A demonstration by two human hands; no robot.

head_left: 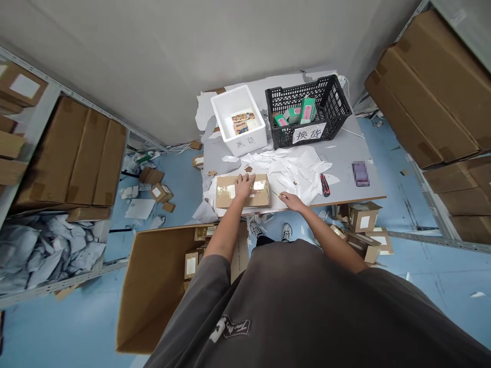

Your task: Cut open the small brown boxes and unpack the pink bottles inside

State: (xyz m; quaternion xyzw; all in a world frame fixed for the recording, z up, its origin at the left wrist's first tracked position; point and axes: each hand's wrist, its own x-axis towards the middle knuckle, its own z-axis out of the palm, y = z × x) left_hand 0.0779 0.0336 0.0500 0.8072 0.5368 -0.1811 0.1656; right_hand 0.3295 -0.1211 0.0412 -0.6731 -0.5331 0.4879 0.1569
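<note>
- Left hand [244, 185] lies spread on a taped cardboard box [232, 199], not gripping it.
- Right hand [291, 202] sits at the table [341, 166] edge just right of the box, fingers together; cannot tell whether it holds anything.
- Torn white paper [287, 171] lies ahead of the right hand, a red utility knife [325, 184] farther right.

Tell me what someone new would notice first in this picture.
A black plastic crate of green boxes stands out at the back of the grey table, with a white foam box just beside it. A heap of torn white paper spreads across the middle of the table. At the near edge, the left hand rests on a taped cardboard parcel, and the right hand lies beside it.
</note>
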